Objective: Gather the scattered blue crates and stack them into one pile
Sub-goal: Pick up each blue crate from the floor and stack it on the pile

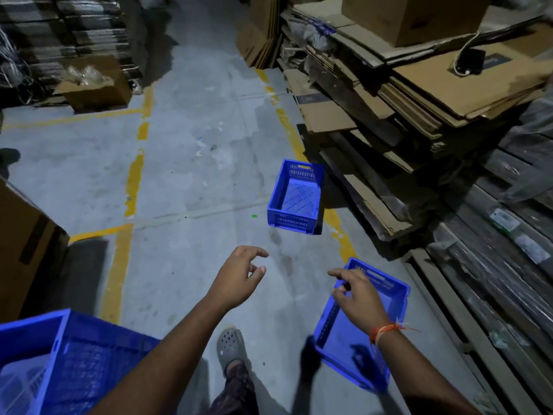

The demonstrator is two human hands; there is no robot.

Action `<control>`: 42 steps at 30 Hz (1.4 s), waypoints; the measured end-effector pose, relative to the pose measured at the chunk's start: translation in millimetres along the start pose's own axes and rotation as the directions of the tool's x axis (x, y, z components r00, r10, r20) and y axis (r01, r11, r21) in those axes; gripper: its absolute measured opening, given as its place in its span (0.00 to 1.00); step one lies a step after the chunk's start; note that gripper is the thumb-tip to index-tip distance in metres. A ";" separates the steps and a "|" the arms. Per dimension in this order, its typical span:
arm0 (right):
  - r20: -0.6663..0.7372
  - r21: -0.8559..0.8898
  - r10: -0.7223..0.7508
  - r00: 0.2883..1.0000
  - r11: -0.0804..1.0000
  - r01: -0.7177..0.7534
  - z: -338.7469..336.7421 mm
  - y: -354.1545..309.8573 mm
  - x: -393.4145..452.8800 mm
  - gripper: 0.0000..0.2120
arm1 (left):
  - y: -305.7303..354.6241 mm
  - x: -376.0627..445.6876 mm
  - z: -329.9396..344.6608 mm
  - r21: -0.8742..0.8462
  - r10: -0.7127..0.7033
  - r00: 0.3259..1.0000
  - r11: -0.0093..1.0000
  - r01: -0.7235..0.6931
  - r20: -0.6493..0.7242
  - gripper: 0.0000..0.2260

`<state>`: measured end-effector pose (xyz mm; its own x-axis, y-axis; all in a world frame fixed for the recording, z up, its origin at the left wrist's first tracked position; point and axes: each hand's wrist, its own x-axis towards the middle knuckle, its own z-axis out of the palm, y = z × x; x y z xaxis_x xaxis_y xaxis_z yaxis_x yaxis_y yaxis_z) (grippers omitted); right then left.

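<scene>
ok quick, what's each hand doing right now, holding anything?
Left hand: open, fingers loosely curled, holding nothing.
Right hand: open, empty, over the near blue plastic crate; contact cannot be told.

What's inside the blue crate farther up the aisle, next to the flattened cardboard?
Nothing shows inside the far blue crate: its perforated floor is bare where visible. The near wall covers the strip of floor just behind it, so that part cannot be checked.

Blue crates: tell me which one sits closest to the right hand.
The crate on the floor at lower right, directly beneath the right hand. The other loose crate lies farther up the aisle, and the third is at the bottom left.
</scene>
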<state>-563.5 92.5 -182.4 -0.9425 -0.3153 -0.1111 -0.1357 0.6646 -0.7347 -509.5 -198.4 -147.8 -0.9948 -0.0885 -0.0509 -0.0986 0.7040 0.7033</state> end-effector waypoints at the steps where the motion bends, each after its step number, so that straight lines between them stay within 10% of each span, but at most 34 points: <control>1: -0.004 0.003 -0.001 1.000 1.000 0.001 6.5 -5.7 18.3 0.17 | -11.8 14.3 -8.8 0.004 0.001 1.000 1.000 -0.001 0.007 0.12; 15: -0.075 0.077 0.123 0.990 0.990 -0.117 86.7 -107.5 249.1 0.18 | -117.4 252.7 -175.6 0.117 0.090 0.985 0.987 -0.108 0.147 0.13; 33: -0.175 0.229 0.421 0.890 0.897 -0.379 105.0 -86.0 607.1 0.19 | -155.6 694.6 -182.3 0.166 0.289 0.779 0.880 -0.446 0.557 0.14; 42: -0.400 0.452 0.724 0.562 0.689 -0.566 144.1 -38.6 679.9 0.18 | -131.6 883.6 -91.4 0.070 0.323 0.467 0.759 -0.648 0.823 0.13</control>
<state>-1155.0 -245.1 -326.0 -0.7500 0.5748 -0.3272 0.5784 0.3300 -0.7460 -1373.1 -433.7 -220.4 -0.5182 0.7660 -0.3803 0.5677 0.6407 0.5169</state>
